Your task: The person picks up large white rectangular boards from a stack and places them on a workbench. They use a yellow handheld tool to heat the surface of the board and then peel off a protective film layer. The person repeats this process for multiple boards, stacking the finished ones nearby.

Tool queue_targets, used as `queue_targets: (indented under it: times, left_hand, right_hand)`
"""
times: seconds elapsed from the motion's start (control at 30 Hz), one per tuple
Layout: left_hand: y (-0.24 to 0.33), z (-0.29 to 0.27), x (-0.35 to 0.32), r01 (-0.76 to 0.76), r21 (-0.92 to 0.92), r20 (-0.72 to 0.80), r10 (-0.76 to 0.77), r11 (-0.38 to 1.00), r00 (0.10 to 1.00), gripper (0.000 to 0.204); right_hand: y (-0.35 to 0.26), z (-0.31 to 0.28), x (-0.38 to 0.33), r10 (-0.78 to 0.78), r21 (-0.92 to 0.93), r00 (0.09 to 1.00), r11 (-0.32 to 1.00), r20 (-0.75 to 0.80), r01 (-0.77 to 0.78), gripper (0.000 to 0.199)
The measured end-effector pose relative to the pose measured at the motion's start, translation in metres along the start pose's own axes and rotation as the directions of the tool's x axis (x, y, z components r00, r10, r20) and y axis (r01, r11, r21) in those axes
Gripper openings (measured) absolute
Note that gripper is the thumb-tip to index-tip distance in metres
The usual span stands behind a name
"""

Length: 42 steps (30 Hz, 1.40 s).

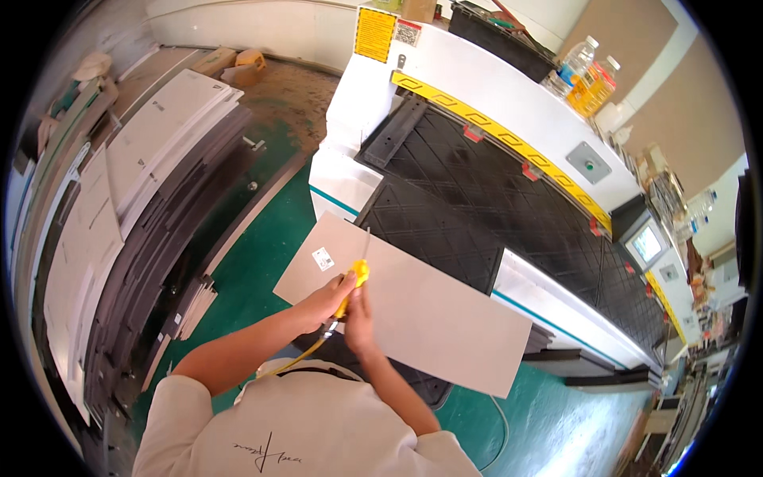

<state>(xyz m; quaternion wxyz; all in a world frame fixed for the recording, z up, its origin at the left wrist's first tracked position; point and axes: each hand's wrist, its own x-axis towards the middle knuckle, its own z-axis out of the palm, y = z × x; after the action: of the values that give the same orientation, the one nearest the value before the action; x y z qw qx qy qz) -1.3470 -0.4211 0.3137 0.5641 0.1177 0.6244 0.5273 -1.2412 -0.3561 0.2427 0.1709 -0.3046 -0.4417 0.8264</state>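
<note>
A yellow air blow gun with a thin metal nozzle is held in front of my body, its nozzle pointing away over a pale beige board. My left hand grips the gun from the left. From the right, my right hand closes round it, its fingers partly hidden. A yellow hose runs from the gun's lower end back toward my waist. Near its left end the flat rectangular board carries a small white label. The board lies across the machine's black bed.
The white machine has a yellow guard strip and a small screen. Bottles and a black bin stand on top. Stacked boards lean at left. Dark panels lie low at right.
</note>
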Motion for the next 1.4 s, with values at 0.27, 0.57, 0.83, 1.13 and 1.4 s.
queue_targets:
  times: [0.27,0.57,0.83,1.13,1.4]
  left_hand:
    - [-0.005,0.004,-0.006,0.089,-0.214,0.254,-0.032,0.973,0.967,0.068]
    - [-0.007,-0.038,-0.01,0.025,-0.141,0.414,0.036,0.99,0.91,0.05]
    - [-0.044,-0.161,-0.017,-0.478,0.869,0.447,0.211,0.13,0.869,0.078]
    - [-0.11,-0.154,0.021,-0.371,0.905,0.422,0.547,-0.208,0.723,0.076]
    - [-0.117,-0.143,0.05,-0.515,0.779,0.625,0.506,-0.358,0.594,0.065]
  right_hand:
    - [0.002,-0.008,-0.007,0.067,0.372,0.991,0.928,-0.115,-0.019,0.055]
    - [0.008,0.041,-0.029,0.067,0.24,0.943,0.971,-0.327,0.015,0.069]
    - [-0.063,-0.089,-0.105,-0.256,-0.144,0.458,0.954,-0.851,0.263,0.047]
    - [-0.06,-0.02,-0.236,0.36,-0.314,0.866,0.825,-0.348,-0.469,0.043]
    - [-0.018,-0.082,-0.28,0.018,-0.196,0.622,0.942,-0.783,-0.273,0.037]
